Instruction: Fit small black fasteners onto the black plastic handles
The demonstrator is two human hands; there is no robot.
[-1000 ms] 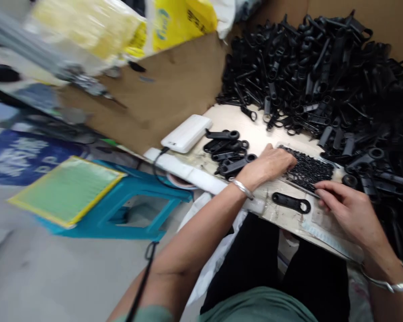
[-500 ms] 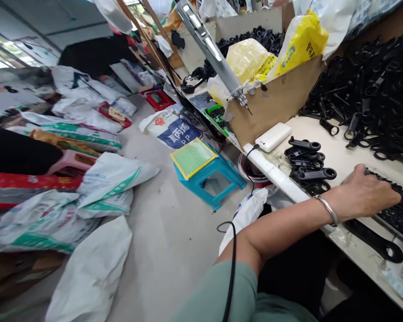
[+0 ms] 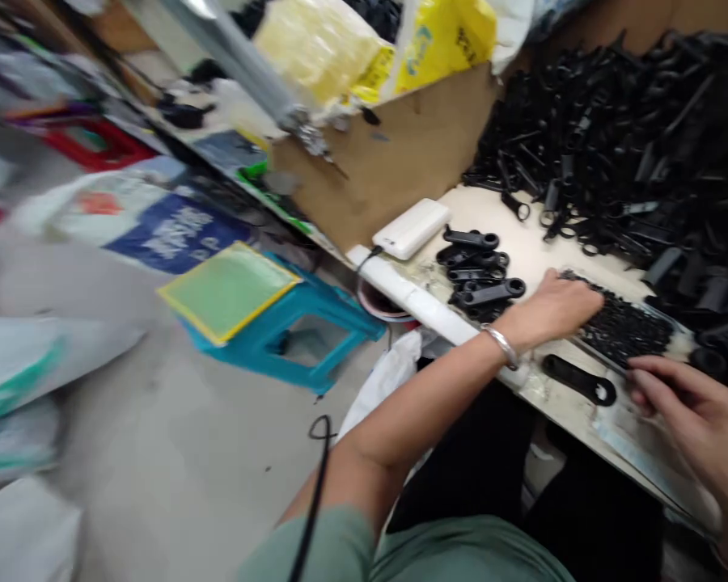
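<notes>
My left hand [image 3: 558, 307], with a silver bangle on its wrist, is at the left end of a shallow tray [image 3: 600, 356] of small black pieces [image 3: 628, 323]. Its fingers are curled down, and their tips are hidden. At the tray's near right side is my right hand [image 3: 685, 412], thumb and forefinger pinched together; whatever is between them is too small to tell. A black arm-shaped part [image 3: 579, 380] with a ring end lies on the bench between the tray and the front edge. Left of my left hand, several similar black parts [image 3: 482, 271] are stacked.
A big heap of black parts [image 3: 607, 137] covers the back of the bench. A white power bank [image 3: 412, 228] with a cable lies by a cardboard divider [image 3: 394, 174]. A grey electric screwdriver [image 3: 260, 81] hangs at the upper left. A blue stool [image 3: 315, 323] stands on the floor.
The view has swung right, so the bench sits further left in it. My right hand has come into sight beside the tray. The left hand stays at the tray.
</notes>
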